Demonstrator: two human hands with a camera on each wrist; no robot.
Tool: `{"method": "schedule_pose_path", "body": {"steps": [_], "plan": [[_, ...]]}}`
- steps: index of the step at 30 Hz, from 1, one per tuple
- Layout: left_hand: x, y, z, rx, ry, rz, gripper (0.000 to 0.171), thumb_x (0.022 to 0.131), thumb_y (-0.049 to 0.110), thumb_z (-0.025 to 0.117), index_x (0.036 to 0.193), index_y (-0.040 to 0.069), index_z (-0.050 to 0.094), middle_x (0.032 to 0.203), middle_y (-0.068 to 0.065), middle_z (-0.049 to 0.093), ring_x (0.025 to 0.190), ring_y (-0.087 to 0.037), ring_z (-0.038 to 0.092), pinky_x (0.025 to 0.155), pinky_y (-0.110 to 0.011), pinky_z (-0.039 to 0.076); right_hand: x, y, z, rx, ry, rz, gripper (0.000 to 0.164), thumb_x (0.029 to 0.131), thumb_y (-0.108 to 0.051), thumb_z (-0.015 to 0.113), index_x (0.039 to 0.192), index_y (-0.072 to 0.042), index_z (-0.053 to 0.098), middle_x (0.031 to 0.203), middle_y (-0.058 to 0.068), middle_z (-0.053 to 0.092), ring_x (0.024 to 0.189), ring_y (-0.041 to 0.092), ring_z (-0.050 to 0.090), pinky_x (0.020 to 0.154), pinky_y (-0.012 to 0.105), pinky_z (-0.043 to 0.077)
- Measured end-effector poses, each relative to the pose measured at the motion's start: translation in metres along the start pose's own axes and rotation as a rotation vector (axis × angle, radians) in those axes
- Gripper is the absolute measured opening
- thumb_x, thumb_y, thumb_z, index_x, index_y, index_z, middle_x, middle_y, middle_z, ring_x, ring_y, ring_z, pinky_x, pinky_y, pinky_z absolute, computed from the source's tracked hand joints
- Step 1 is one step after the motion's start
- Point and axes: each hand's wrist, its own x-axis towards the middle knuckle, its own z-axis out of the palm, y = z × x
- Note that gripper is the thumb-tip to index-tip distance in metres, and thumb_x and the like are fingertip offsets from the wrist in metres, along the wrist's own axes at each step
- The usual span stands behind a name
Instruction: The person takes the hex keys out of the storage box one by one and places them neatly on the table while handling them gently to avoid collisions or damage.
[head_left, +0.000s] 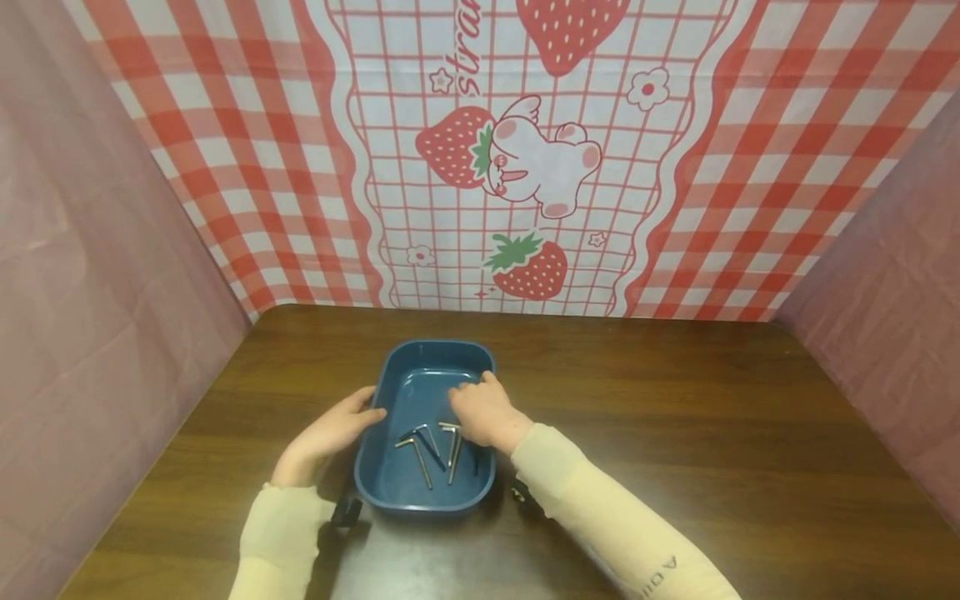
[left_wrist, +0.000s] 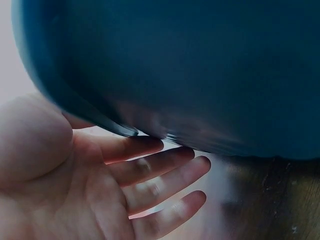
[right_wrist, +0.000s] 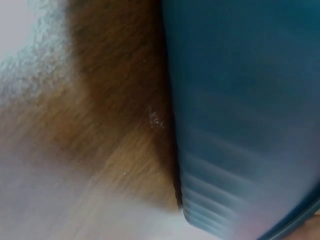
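Note:
A deep blue plastic bin (head_left: 423, 506) stands on the wooden table with several L-shaped hex keys (head_left: 420, 462) lying loose in its near half. My left hand (head_left: 335, 433) holds the bin's left rim, thumb over the edge; in the left wrist view the fingers (left_wrist: 167, 187) lie along the outside wall. Over the right side of the bin reaches my right hand (head_left: 483, 414), fingers bent down inside, just beyond the hex keys. Whether they pinch anything is hidden. The right wrist view shows mainly the bin's ribbed outer wall (right_wrist: 235, 130), with a sliver of hand at the corner.
The brown table (head_left: 660, 417) extends to both sides of the bin. A red-and-white strawberry cloth (head_left: 517, 167) hangs behind it, and pink curtains (head_left: 97, 275) close off the left and right. Dark wrist devices (head_left: 347, 512) sit near the bin's near corners.

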Motion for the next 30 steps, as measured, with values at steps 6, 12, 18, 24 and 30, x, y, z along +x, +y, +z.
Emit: {"method": "schedule_pose_path", "body": {"steps": [6, 12, 18, 24, 30], "plan": [[-0.002, 0.001, 0.0, -0.03, 0.0, -0.018, 0.049, 0.092, 0.02, 0.046, 0.137, 0.002, 0.033, 0.137, -0.021, 0.039, 0.126, -0.039, 0.035, 0.103, -0.057, 0.025, -0.001, 0.002, 0.0, 0.073, 0.054, -0.011, 0.021, 0.073, -0.023, 0.067, 0.09, -0.012, 0.06, 0.082, 0.0, 0.062, 0.08, 0.015, 0.056, 0.073, 0.035, 0.038], [-0.002, 0.001, 0.0, -0.023, -0.004, -0.014, 0.05, 0.092, 0.02, 0.046, 0.137, 0.002, 0.032, 0.138, -0.021, 0.038, 0.126, -0.039, 0.035, 0.103, -0.057, 0.025, 0.0, 0.004, 0.001, 0.119, 0.094, -0.017, 0.015, 0.073, -0.019, 0.066, 0.084, -0.014, 0.057, 0.076, -0.002, 0.056, 0.074, 0.013, 0.052, 0.069, 0.033, 0.039], [-0.003, 0.001, 0.0, -0.031, -0.008, -0.021, 0.05, 0.092, 0.02, 0.045, 0.138, 0.003, 0.031, 0.138, -0.02, 0.038, 0.127, -0.038, 0.034, 0.104, -0.057, 0.024, 0.0, 0.004, 0.003, 0.182, 0.152, -0.023, 0.015, 0.07, -0.013, 0.064, 0.079, -0.015, 0.053, 0.074, -0.003, 0.052, 0.071, 0.013, 0.049, 0.061, 0.029, 0.036], [-0.001, 0.0, -0.001, -0.03, 0.01, -0.014, 0.048, 0.092, 0.017, 0.045, 0.136, 0.003, 0.033, 0.137, -0.021, 0.04, 0.126, -0.037, 0.036, 0.103, -0.056, 0.025, 0.0, 0.005, 0.001, 0.242, 0.193, -0.035, 0.017, 0.068, -0.009, 0.064, 0.078, -0.014, 0.052, 0.073, -0.002, 0.051, 0.069, 0.013, 0.049, 0.059, 0.028, 0.036], [0.0, -0.002, -0.001, -0.038, -0.002, -0.013, 0.048, 0.092, 0.018, 0.046, 0.136, 0.004, 0.034, 0.137, -0.02, 0.04, 0.126, -0.037, 0.036, 0.103, -0.056, 0.026, -0.001, 0.013, -0.005, 0.352, 0.223, -0.043, 0.017, 0.066, -0.003, 0.061, 0.076, -0.013, 0.052, 0.073, -0.002, 0.049, 0.062, 0.013, 0.046, 0.055, 0.026, 0.039]]}}
